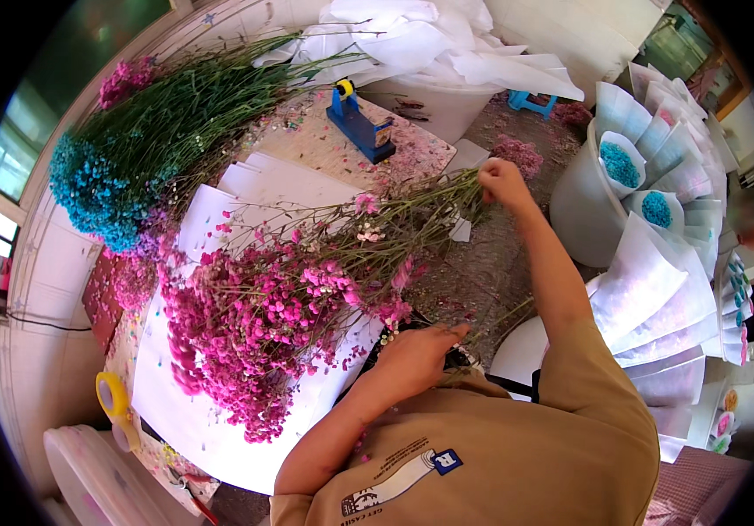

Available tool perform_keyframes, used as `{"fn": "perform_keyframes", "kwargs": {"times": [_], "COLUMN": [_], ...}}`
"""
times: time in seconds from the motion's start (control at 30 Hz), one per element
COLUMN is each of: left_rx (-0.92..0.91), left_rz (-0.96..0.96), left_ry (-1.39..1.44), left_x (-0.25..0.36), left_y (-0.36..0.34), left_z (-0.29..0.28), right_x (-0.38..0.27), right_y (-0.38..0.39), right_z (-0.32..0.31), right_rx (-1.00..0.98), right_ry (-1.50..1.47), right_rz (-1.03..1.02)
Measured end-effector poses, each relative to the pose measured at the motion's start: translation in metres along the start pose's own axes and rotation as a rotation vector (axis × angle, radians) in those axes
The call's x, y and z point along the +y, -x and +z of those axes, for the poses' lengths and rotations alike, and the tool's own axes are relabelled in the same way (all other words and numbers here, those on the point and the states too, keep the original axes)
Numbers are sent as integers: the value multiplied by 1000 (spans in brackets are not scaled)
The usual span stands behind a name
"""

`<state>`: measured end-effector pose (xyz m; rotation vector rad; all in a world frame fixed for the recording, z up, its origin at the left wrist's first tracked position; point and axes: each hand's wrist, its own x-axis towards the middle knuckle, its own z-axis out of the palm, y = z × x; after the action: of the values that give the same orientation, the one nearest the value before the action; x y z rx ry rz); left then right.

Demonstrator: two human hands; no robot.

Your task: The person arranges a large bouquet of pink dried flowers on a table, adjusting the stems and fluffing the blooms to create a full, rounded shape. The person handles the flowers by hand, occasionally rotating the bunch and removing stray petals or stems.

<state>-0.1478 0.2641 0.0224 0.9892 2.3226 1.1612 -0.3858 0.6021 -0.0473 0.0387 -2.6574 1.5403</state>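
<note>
A large bunch of pink dried flowers lies over white wrapping paper, its blossoms at the left and its stems running up to the right. My right hand is closed on the stem ends, with the fingers pinched together. Close to my body, below the stems, my left hand has its fingers stretched out to the right beside the blossoms. Nothing shows in that hand, though its underside is hidden. A thin stem lies just beyond its fingertips.
Blue flowers with long green stems lie at the far left. A blue tape dispenser stands on the board. Wrapped bouquets fill a grey bucket at right. Yellow tape and red-handled pliers lie near left.
</note>
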Motion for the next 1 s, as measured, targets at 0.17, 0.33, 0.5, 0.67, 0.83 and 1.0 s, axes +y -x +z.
{"fn": "perform_keyframes", "kwargs": {"times": [0.17,0.33,0.5,0.67,0.83,1.0], "left_rx": [111,631,642,500,629,858], "left_rz": [202,457,486,461,105,64], "left_ry": [-181,-301,-154,-14,382,980], "left_x": [13,41,60,50,34,43], "left_y": [4,-11,-34,-30,-17,43], "left_z": [-21,-52,-63,-61,-97,-166], "right_x": [-89,-187,-262,-274,-228,-117], "right_y": [38,89,121,113,52,15], "right_z": [-34,-103,-106,-98,-42,-6], "right_rx": [80,-169,-458,-290,122,272], "right_ry": [-356,-1057,-1326,-1310,-1290,-887], "right_rz": [-94,-431,-570,-598,-307,21]}}
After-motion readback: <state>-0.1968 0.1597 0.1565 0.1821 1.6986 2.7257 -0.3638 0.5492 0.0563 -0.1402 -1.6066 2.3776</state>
